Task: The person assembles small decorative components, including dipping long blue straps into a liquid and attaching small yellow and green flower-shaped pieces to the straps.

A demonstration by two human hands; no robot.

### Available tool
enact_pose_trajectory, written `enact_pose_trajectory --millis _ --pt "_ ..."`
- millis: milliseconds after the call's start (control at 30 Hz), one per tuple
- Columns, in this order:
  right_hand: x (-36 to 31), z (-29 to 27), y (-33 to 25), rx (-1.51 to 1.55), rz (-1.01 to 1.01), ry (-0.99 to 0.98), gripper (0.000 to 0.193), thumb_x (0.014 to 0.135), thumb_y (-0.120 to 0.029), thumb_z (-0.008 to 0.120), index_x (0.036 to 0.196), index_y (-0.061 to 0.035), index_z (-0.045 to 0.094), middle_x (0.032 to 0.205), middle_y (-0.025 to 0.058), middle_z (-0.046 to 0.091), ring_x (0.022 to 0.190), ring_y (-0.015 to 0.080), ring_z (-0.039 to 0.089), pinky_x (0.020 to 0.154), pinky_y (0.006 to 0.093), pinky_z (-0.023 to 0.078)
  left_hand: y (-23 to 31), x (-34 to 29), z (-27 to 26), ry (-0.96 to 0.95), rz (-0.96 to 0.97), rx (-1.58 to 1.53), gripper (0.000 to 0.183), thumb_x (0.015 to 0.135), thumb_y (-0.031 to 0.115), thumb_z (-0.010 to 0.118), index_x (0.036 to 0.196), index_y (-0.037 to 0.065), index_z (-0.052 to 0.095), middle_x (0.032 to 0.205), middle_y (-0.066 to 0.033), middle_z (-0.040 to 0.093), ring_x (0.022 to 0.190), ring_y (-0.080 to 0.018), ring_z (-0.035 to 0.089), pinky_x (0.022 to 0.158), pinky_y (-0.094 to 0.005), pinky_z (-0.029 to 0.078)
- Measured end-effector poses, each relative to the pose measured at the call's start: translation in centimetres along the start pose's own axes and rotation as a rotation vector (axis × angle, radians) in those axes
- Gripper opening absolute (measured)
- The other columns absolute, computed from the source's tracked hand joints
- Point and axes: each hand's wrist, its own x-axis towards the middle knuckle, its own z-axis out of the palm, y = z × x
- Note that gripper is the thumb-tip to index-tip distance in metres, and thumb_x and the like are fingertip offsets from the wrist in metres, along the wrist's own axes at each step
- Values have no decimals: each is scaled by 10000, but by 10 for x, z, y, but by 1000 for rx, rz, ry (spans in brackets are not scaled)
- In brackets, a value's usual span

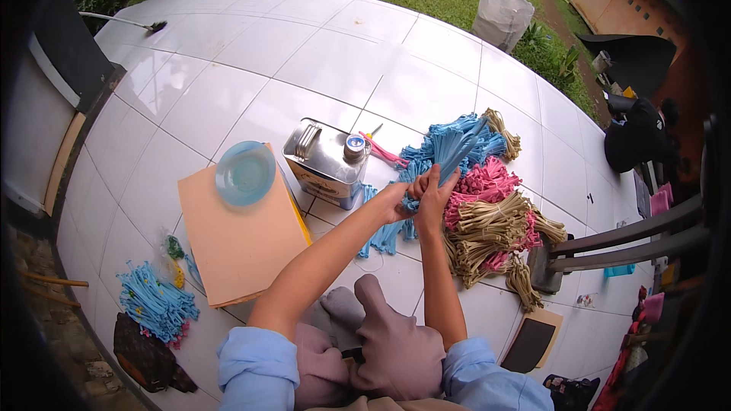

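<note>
Both my hands are closed round a bundle of thin blue straps (457,154), whose long ends fan out up and to the right. My left hand (397,202) grips the lower end, and my right hand (436,189) wraps the bundle just above it. Right beside and behind them lies a pile of more blue strap bundles (422,154). Pink strap bundles (487,181) and beige strap bundles (491,224) are heaped to the right. Left of my hands stands a rectangular metal can (324,171) with a blue-and-white cap. A pink-handled tool (388,154) lies behind it.
A pale blue bowl (245,173) rests on a stack of peach-coloured sheets (228,236) at the left. Further left lie blue straps with yellow bits (156,301) and a dark bag (145,354). A bench-like frame (632,240) stands at the right on the white tiles.
</note>
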Motion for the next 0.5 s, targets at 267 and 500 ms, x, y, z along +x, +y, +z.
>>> enact_pose_trajectory --millis 267,500 --pt "-40 -13 18 -93 130 38 456 976 -269 413 1335 -114 177 650 -13 373 486 53 336 426 214 286 -26 46 -24 225 226 356 411 973 323 318 965 -14 552 611 -97 565 404 -163 511 346 -309 351" --pt "-41 -14 37 -595 105 121 450 967 -213 418 1339 -54 222 621 9 438 486 71 402 433 244 338 -49 73 -45 535 405 864 449 959 302 339 950 -69 592 801 -214 640 721 -325 645 643 -413 504"
